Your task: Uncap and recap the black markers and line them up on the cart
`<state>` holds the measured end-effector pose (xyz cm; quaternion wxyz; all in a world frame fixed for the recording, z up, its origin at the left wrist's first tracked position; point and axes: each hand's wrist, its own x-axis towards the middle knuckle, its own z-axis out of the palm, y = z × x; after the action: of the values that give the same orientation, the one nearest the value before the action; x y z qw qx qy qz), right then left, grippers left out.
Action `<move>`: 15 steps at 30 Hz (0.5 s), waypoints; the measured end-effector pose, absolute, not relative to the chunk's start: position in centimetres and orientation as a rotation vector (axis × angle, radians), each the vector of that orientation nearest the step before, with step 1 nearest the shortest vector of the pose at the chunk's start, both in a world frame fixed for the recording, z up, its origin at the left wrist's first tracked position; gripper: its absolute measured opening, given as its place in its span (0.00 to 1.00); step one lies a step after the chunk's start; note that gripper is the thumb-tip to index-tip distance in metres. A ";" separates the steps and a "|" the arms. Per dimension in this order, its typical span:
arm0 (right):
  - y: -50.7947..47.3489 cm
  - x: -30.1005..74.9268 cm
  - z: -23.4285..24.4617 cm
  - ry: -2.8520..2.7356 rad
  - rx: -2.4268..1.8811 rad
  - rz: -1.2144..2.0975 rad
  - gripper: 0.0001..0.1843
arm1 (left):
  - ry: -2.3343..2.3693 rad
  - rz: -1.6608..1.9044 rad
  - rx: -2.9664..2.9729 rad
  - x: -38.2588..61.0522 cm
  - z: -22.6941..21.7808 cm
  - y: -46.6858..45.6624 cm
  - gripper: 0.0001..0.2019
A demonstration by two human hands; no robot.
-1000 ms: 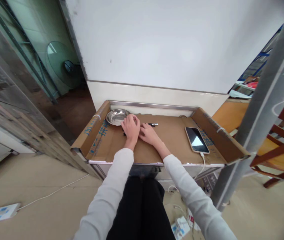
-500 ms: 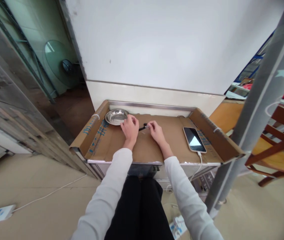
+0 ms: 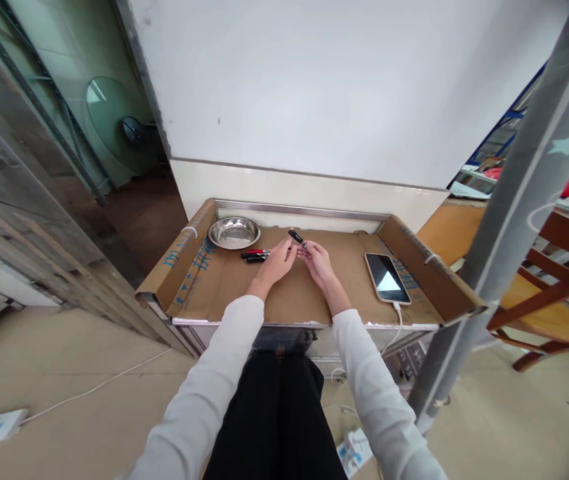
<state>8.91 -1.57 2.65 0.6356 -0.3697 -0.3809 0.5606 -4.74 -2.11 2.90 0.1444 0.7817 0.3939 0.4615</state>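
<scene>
A small black pen [image 3: 295, 236] slants between my two hands above the cardboard. My right hand [image 3: 319, 263] is closed, its fingertips pinching the pen's lower end. My left hand [image 3: 276, 261] is closed too, its fingertips at the pen from the other side; my fingers hide part of it. Just left of my left hand, a red pen [image 3: 253, 251] and black pens [image 3: 255, 259] lie together on the cardboard, their right ends partly covered by that hand. Behind them is a shallow round metal dish [image 3: 234, 233].
A cardboard lining [image 3: 224, 287] with raised sides covers the bench top. At the right lies a phone [image 3: 387, 279] with a white cable [image 3: 398, 320] running over the front edge. A white panel [image 3: 309, 93] stands behind, and a grey post [image 3: 499, 240] rises at the right.
My left hand has moved right, from beside the dish to the pen at my right hand, uncovering the red and black pens. The pen in my right hand has been raised and tilted.
</scene>
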 end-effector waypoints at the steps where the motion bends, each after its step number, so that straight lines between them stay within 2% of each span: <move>1: -1.7 8.8 2.8 -0.857 -0.830 1.328 0.04 | 1.138 1.354 2.232 -4.8 3.0 -2.1 0.21; 4: -1.9 8.8 3.0 -0.791 -0.844 1.430 0.01 | 1.207 1.492 2.123 -5.1 3.3 -2.0 0.22; 10: -2.0 9.0 3.3 -0.674 -0.821 1.591 0.06 | 1.182 1.569 2.136 -5.2 3.3 -1.9 0.17; 15: -1.6 9.5 2.9 -0.612 -0.813 1.578 0.05 | 1.228 1.685 2.042 -5.3 3.2 -1.9 0.14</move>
<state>9.53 -1.62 2.92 0.5909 -0.3492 -0.2630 0.6780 -5.27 -1.90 3.18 0.1114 0.6952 0.4183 0.5738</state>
